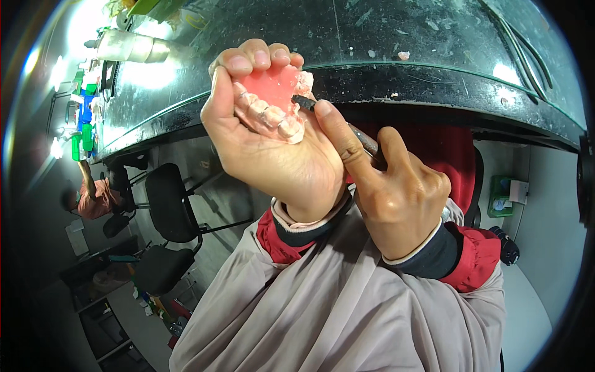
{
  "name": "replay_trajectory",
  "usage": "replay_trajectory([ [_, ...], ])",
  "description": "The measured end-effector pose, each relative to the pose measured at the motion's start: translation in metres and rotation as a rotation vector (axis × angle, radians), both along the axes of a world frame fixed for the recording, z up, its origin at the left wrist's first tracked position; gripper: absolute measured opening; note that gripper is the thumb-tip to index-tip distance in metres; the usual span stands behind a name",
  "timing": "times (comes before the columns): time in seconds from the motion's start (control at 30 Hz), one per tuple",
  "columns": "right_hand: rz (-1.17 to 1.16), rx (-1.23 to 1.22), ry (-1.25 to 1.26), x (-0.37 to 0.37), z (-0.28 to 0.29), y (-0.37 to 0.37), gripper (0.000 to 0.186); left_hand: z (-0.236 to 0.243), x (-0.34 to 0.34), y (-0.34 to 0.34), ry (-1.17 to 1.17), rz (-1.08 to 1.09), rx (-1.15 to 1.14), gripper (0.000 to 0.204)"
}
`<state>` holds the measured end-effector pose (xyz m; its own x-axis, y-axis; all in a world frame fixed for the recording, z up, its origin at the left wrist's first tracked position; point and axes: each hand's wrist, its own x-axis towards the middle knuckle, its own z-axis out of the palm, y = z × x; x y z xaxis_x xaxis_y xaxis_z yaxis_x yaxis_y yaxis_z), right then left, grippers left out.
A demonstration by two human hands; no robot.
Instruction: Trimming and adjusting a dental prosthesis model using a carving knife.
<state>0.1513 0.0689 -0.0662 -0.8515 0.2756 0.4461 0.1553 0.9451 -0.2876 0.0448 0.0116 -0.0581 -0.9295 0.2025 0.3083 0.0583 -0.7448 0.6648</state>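
Note:
My left hand (266, 161) cups a dental model (266, 118) palm up, its fingers curled over the far side; the model has a pink plate (270, 84) and a row of pale teeth, with a rough crumbly edge at the right. My right hand (396, 192) grips a slim dark metal tool (364, 138), thumb along its shaft, and the tool's flat tip rests at the right part of the pink plate. The middle of the tool is partly hidden by my fingers.
A dark workbench (421, 34) with a glass edge spans the top, bearing small crumbs, black cables (520, 53) at right and a translucent cylindrical container (133, 46) at left. Office chairs (167, 204) stand below left, near a person in pink (96, 198) at another bench.

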Motion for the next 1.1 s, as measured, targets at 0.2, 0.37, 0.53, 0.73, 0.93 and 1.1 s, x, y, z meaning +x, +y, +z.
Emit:
replay_trajectory([
  [0.2,0.077,0.134,0.085,-0.001,-0.005,0.019,0.064,0.0,0.006,0.003,-0.024,0.061,0.001,0.016],
  [0.37,0.269,0.36,0.207,-0.008,-0.002,0.056,0.058,0.0,0.005,-0.002,-0.04,-0.033,0.048,0.016],
  [0.53,0.344,0.351,0.292,-0.016,-0.009,0.067,0.058,-0.002,0.004,-0.003,-0.07,-0.133,0.132,0.017],
  [0.73,0.298,-0.249,0.066,0.002,-0.001,0.036,0.064,-0.009,0.005,-0.006,0.095,-0.17,0.103,0.018],
  [0.93,0.405,-0.846,0.155,0.013,-0.005,0.037,0.04,-0.01,0.018,0.003,0.268,-0.109,0.112,0.018],
  [1.1,0.15,-1.207,0.097,0.05,0.004,0.037,0.03,-0.016,0.03,0.017,0.209,-0.438,0.075,0.02],
])
